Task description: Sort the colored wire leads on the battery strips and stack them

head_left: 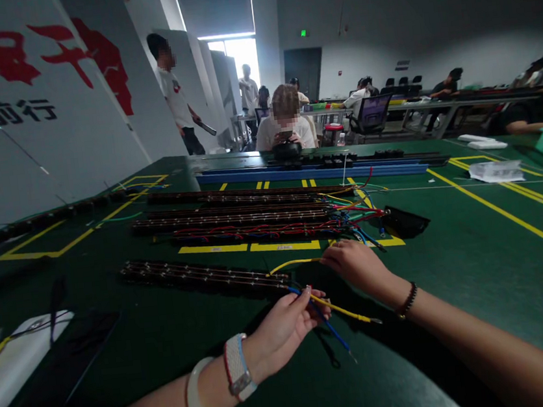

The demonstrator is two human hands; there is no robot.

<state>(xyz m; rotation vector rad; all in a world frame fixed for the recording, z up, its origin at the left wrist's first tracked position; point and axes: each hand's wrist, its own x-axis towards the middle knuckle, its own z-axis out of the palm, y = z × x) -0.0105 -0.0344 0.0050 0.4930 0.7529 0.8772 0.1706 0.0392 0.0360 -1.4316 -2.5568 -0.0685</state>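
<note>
Two hands are meeting at the three-o'clock end of the nearest terminal strip (201, 277), which is lying nine-to-three on the green surface (457, 287): the left hand (286, 332) fingers are pinching a yellow wire (343, 311) and a blue wire (338, 338) trailing toward four o'clock, while the right hand (357, 265) fingers are pinching a yellow loop (293, 263) at one o'clock.

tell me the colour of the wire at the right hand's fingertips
It's yellow: the wire at the right hand, best in the head view.

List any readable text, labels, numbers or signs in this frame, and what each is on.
"前行" in black on the white wall panel; the character before it is cut off.
Red brush characters above it: cropped, unreadable.
Green sign over the door: too small.
White labels on the yellow tape: too small.
Paper sheets on the table: blurred.
</note>
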